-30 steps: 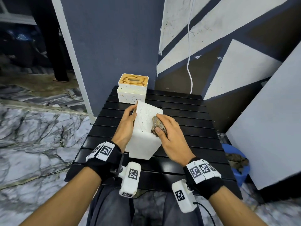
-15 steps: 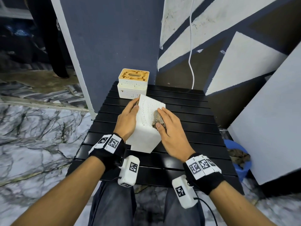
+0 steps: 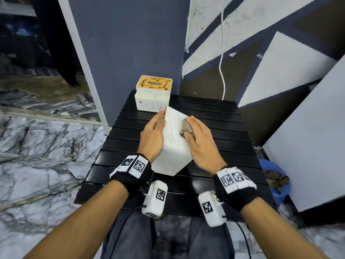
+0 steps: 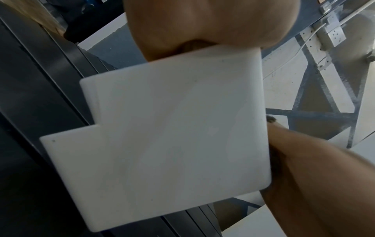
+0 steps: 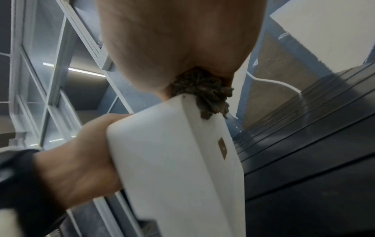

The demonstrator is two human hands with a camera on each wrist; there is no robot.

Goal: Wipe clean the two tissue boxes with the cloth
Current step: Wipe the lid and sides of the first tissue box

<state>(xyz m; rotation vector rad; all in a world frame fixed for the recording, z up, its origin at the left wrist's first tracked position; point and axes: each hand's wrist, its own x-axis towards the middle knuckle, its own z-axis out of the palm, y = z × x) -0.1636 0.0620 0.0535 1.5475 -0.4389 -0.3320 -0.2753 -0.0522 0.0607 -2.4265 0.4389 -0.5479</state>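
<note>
Head view: black slatted table (image 3: 214,116) against blue-white painted wall (image 3: 233,25).

Smooth matt white plastic tissue box (image 3: 174,146) with speckled face, rough fuzzy brown cloth (image 3: 186,128) on it, behind it second white speckled box (image 3: 152,100) with wood-look lid, glossy black slatted table (image 3: 214,128) beneath.

left hand (image 3: 152,136) gripping, right hand (image 3: 200,142) — pressing, curled
</note>
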